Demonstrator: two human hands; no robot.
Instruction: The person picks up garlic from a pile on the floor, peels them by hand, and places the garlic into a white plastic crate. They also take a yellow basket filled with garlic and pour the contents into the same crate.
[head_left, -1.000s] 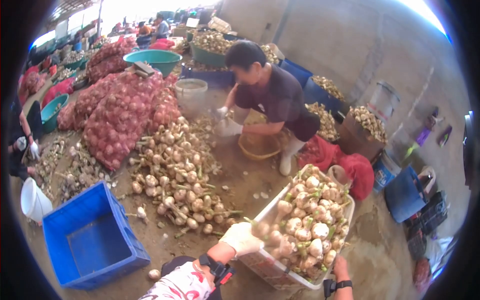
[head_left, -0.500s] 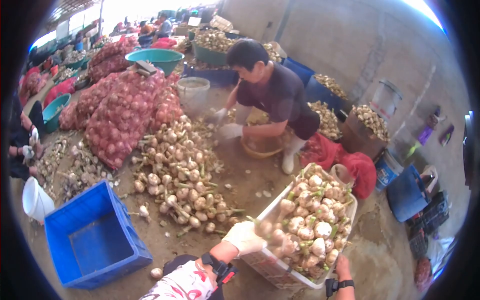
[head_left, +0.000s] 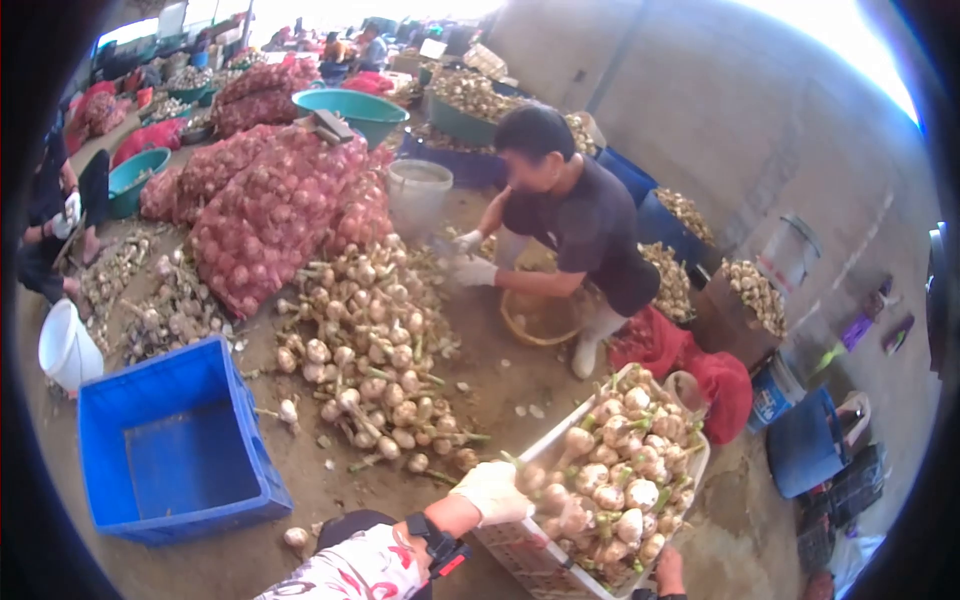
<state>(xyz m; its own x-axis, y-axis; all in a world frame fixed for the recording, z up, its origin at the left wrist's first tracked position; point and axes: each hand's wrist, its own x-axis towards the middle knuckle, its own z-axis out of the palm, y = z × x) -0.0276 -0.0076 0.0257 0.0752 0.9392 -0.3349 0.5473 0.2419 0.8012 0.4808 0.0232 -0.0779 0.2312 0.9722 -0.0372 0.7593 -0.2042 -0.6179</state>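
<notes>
A white plastic crate (head_left: 520, 551) heaped with garlic bulbs (head_left: 610, 470) is tilted in front of me, low and right of centre. My left hand (head_left: 492, 492), in a pale glove, grips the crate's near left rim. My right hand (head_left: 668, 572) holds the crate's lower right edge; only part of it shows at the bottom of the view. A loose pile of garlic (head_left: 370, 340) lies on the dirt floor just left of the crate.
An empty blue crate (head_left: 175, 450) sits at lower left beside a white bucket (head_left: 65, 348). Red mesh sacks of garlic (head_left: 270, 210) are stacked behind the pile. A person in a dark shirt (head_left: 580, 215) bends over a yellow basket (head_left: 540, 318). Another person sits at far left.
The view has shifted, so everything sits lower and further right in the frame. The crate stays tilted in both my hands. The person in the dark shirt keeps working over the basket.
</notes>
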